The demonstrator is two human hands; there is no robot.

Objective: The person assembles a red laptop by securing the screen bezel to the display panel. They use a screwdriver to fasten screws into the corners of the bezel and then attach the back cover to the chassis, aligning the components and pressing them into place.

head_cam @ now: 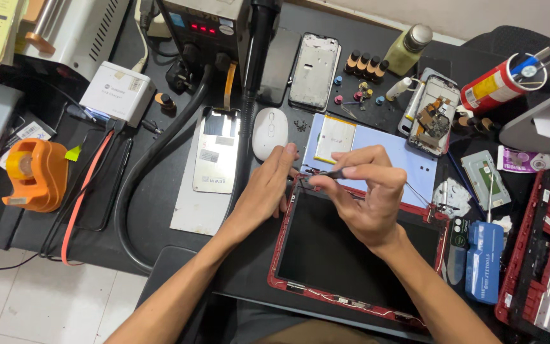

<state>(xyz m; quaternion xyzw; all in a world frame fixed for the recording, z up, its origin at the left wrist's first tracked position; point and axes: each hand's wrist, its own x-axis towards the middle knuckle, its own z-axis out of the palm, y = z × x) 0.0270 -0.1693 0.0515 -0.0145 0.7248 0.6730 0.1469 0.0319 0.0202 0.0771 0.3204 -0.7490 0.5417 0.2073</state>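
Right hand (367, 200) grip: thumb and forefinger pinched shut on slim dark tweezers (326, 174), tips pointing left toward the far-left corner of a red-framed screen panel (351, 248). Left hand (265, 191) grip: fingers loosely curled, holding nothing that I can make out, fingertips pressing on that same corner of the panel, just beside the tweezer tips. The panel lies flat on the dark bench (160, 210), near edge of scene, its black glass facing up; thin wires run along its near frame edge. Far of the hands, a light blue mat (389, 156) carries a small cream-coloured rectangular piece (334, 139). A white mouse (269, 132) sits just left of the mat, and left of that a phone back panel (216, 150) lies flat on a grey sheet. Further off, an empty phone frame (314, 70), a row of small dark bottles (365, 64), and an opened phone (434, 116) showing its insides. An orange tape dispenser (35, 174) stands far left on the bench; a thick black hose (160, 146) loops between it and the grey sheet. To the right: a blue tool (484, 261), a red cylinder can (501, 84), and a red laptop shell (545, 255) at the right edge.
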